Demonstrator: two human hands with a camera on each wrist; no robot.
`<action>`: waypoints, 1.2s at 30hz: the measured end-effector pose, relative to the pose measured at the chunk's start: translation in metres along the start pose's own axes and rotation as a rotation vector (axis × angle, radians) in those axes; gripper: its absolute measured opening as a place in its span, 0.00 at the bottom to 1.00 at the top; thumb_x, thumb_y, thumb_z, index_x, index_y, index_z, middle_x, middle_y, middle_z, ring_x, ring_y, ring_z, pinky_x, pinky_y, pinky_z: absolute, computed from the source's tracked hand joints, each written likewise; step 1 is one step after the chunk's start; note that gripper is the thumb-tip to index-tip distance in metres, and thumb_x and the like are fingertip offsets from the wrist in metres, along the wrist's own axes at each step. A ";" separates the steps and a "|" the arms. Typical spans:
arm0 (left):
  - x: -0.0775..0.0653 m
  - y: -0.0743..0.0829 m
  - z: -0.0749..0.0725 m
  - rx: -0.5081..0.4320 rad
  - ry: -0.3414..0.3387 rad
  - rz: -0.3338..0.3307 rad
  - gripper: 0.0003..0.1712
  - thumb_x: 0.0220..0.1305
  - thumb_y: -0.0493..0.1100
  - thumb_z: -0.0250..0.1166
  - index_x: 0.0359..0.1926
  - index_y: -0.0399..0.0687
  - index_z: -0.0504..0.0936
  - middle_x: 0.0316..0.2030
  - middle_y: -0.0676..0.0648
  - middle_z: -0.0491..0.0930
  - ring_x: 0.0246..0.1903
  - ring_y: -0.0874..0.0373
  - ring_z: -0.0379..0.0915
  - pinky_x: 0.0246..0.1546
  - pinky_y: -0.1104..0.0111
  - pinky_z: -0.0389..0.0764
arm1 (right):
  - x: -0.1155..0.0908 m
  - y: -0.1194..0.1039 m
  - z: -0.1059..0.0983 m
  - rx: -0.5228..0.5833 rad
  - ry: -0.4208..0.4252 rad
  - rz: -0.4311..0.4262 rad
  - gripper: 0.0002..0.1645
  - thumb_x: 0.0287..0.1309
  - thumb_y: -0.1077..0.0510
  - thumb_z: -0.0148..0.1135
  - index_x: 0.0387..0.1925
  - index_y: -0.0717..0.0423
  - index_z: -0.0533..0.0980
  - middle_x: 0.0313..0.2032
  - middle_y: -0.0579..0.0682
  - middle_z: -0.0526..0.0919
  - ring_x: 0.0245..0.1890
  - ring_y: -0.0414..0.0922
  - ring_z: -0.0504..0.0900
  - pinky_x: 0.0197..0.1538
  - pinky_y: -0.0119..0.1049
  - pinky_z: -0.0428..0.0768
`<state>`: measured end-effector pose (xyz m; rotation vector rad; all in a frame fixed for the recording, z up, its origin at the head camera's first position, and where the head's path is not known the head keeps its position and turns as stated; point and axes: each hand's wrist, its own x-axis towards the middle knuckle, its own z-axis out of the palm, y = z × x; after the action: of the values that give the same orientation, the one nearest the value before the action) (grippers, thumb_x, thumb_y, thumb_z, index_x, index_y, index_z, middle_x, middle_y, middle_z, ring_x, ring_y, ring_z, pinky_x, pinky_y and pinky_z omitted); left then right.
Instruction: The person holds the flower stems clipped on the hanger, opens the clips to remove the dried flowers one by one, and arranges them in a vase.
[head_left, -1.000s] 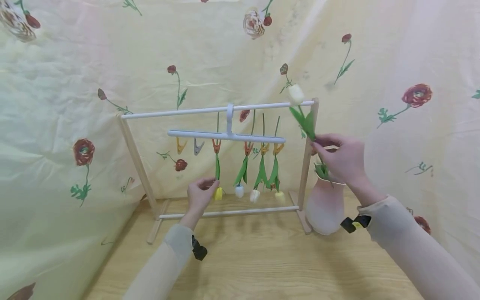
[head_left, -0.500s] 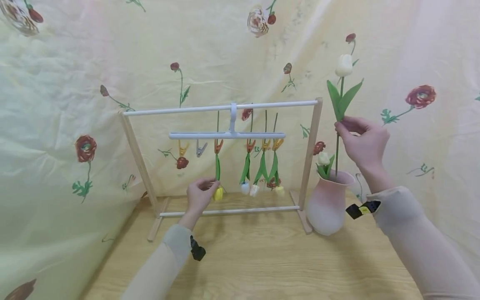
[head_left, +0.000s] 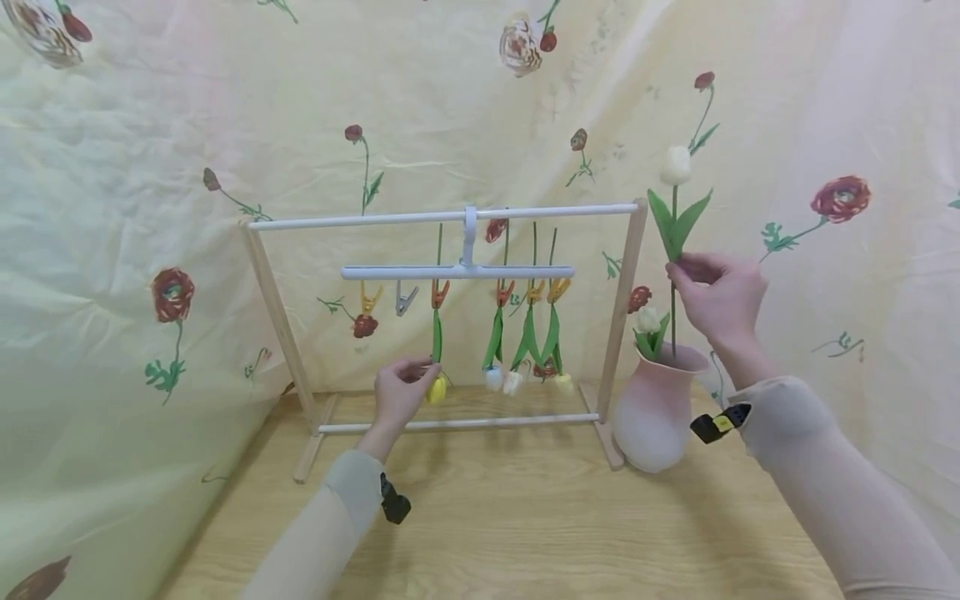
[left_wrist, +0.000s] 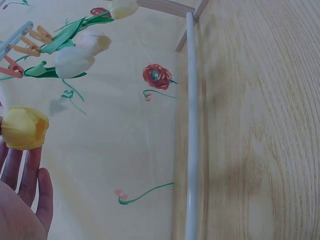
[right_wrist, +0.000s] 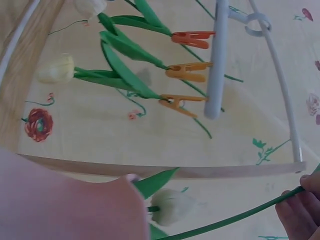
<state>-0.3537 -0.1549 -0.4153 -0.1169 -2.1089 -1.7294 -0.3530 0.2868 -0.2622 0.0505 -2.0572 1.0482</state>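
My right hand [head_left: 723, 300] pinches the stem of a white tulip [head_left: 676, 167] just under its leaves. The tulip stands upright, its lower stem inside the mouth of the pink-and-white vase [head_left: 651, 425]. In the right wrist view the green stem [right_wrist: 235, 218] runs from my fingers down behind the vase rim. Another white tulip [head_left: 648, 320] leans in the vase on its left side. My left hand [head_left: 401, 396] pinches a yellow tulip [head_left: 437, 389] by its bloom's base; this flower hangs head down from a red clip [head_left: 439, 293].
A white hanger [head_left: 405, 272] hangs on the wood-and-white rack [head_left: 337, 221]. Several more tulips hang upside down from clips at its right, among them a light blue one [head_left: 493, 379]. A yellow clip [head_left: 370, 297] and a grey clip [head_left: 405, 299] hold nothing.
My right hand has carried the white tulip rightward from the rack's post, turned it upright, and lowered its stem into the vase. The left hand stays at the yellow tulip.
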 end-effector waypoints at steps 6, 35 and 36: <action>-0.001 0.001 0.000 -0.003 0.003 0.003 0.12 0.66 0.41 0.76 0.46 0.40 0.90 0.41 0.40 0.92 0.34 0.67 0.84 0.38 0.77 0.83 | -0.007 0.017 0.001 -0.085 -0.128 0.017 0.23 0.70 0.46 0.68 0.55 0.57 0.87 0.51 0.62 0.91 0.29 0.11 0.75 0.39 0.10 0.72; -0.002 -0.004 0.001 0.037 -0.001 0.012 0.11 0.66 0.42 0.76 0.46 0.42 0.91 0.40 0.42 0.93 0.34 0.65 0.84 0.39 0.75 0.82 | -0.032 0.059 0.003 -0.236 -0.276 0.004 0.19 0.68 0.56 0.65 0.50 0.69 0.79 0.46 0.70 0.89 0.43 0.64 0.91 0.42 0.31 0.79; -0.002 -0.004 0.001 0.037 -0.001 0.016 0.11 0.66 0.43 0.76 0.45 0.41 0.91 0.40 0.42 0.93 0.34 0.65 0.84 0.39 0.75 0.83 | -0.033 0.059 0.003 -0.235 -0.280 0.008 0.19 0.68 0.56 0.65 0.51 0.69 0.79 0.46 0.70 0.89 0.43 0.64 0.91 0.41 0.29 0.79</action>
<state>-0.3533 -0.1549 -0.4201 -0.1239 -2.1335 -1.6811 -0.3550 0.3133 -0.3243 0.0722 -2.4238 0.8338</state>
